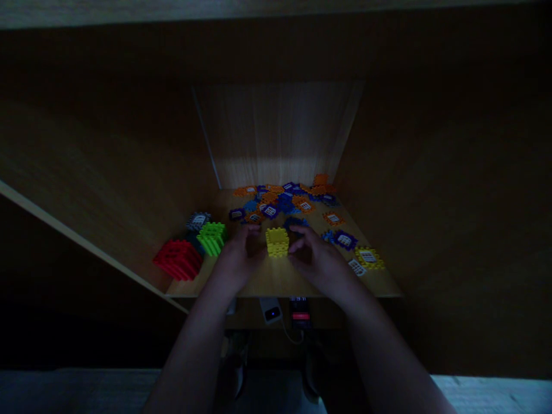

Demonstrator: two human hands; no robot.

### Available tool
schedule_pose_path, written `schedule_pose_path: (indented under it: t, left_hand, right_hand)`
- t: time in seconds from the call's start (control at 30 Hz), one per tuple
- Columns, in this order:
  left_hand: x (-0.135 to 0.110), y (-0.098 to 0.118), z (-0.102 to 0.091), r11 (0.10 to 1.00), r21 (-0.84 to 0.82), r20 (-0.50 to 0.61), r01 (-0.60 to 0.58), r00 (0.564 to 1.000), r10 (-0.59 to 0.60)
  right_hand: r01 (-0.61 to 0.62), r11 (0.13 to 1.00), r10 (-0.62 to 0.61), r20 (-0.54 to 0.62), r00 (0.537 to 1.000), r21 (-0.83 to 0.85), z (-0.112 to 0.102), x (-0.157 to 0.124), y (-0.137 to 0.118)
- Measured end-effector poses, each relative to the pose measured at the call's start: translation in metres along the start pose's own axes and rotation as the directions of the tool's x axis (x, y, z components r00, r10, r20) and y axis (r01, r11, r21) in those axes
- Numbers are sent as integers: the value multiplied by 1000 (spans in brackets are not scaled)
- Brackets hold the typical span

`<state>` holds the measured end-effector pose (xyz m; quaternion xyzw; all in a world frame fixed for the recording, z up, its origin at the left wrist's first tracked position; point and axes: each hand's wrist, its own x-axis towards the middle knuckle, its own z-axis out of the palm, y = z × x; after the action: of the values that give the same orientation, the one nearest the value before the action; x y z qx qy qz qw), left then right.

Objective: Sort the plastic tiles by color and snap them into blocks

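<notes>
At the middle of the shelf [259,282], a block-like stack of yellow interlocking plastic tiles [277,242] sits between my two hands. My left hand [239,259] is just left of it, fingers curved and apart, with nothing visible in them. On the other side, my right hand [317,256] has its fingers spread, their tips very close to the yellow stack; whether they touch it is unclear in the dim light. To the left of my left hand stand a green stack of tiles [212,238] and a larger red stack [179,260].
Loose orange, purple and blue tiles [269,211] lie scattered towards the back panel [280,132]. A yellow tile with a white window [368,257] and a white window piece [357,267] lie at right. Side walls enclose the shelf. Below are a white device [271,310] and a cable.
</notes>
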<state>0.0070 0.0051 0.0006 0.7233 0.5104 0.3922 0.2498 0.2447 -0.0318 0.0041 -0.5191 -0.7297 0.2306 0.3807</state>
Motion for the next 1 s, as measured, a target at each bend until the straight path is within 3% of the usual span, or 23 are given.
schedule_pose_path:
  t: [0.13,0.23,0.4,1.0]
  left_hand:
    - [1,-7,-1,1000,-21,-10,15,1000,-15]
    - [-1,-10,-1,996,-69,59,-47,997,51]
    - [-4,-5,1,993,-94,143,-78,986,91]
    - [-3,1,1,983,-169,139,-71,986,96]
  right_hand:
    - [12,1000,-11,-20,1000,14,2,1,4]
    - [22,1000,-21,-64,998,11,3,2,8]
    - [24,998,-22,-25,999,67,4,5,8]
    - [37,991,-37,0,999,127,4,8,6]
